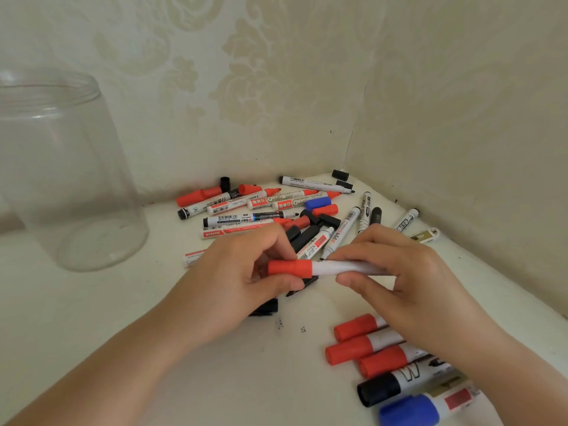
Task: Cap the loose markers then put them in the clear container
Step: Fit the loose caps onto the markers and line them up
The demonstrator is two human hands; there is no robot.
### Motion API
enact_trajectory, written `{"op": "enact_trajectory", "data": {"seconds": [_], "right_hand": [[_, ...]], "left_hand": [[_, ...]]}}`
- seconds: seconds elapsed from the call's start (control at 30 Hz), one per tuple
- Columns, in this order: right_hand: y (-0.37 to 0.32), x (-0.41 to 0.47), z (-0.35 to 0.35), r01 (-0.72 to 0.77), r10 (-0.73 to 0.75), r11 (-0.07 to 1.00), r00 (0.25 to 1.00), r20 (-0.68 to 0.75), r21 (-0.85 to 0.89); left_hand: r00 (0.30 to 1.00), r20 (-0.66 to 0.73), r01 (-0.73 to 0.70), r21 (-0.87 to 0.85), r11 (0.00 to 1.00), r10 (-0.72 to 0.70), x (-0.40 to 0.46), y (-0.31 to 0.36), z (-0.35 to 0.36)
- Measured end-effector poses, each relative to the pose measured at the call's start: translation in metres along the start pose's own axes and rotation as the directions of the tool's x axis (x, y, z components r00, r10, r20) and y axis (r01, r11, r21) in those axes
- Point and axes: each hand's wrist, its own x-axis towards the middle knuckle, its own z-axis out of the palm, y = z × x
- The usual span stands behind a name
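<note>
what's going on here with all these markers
A person is capping a marker: the left hand grips its red cap, the right hand holds the white barrel. Capped markers lie by the right wrist, an uncapped pile sits in the corner. The clear container holds nothing yet.

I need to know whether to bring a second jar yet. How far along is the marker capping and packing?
Done: five capped markers lie grouped by the right forearm. In hand: the left hand grips the red cap on a white marker whose barrel the right hand holds. Left: the pile by the wall has uncapped markers and loose caps, and the clear container looks empty, so nothing is packed.
</note>
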Motion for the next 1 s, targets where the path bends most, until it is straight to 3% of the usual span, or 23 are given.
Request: {"op": "enact_trajectory", "data": {"seconds": [0.17,0.4,0.47,0.6,0.83,1.0], "right_hand": [[0.009,0.001,-0.009,-0.104,0.103,0.995,0.993,-0.05,-0.011],[0.011,0.001,-0.016,-0.157,0.156,0.988,0.986,-0.064,-0.013],[0.012,0.001,-0.016,-0.161,0.159,0.987,0.985,-0.068,-0.028],[0.012,0.001,-0.016,-0.186,0.183,0.981,0.981,-0.057,-0.051],[0.003,0.001,-0.011,-0.181,0.183,0.983,0.982,0.049,-0.04],[0.007,0.002,-0.009,-0.193,0.197,0.978,0.979,0.049,-0.076]], "left_hand": [[0.975,-0.198,0.101,0.011,0.995,-0.097,0.003,-0.008,-0.004],[0.954,-0.262,0.152,0.009,0.988,-0.145,0.005,-0.014,-0.005],[0.968,-0.22,0.127,0.029,0.992,-0.117,0.004,-0.011,-0.005],[1.0,-0.005,0.017,0.117,0.993,-0.017,0.001,-0.006,-0.002],[0.945,0.299,-0.218,0.272,0.937,0.133,0.0,-0.009,-0.001],[0.938,0.342,-0.194,0.399,0.896,0.051,0.002,-0.01,-0.004]]}}
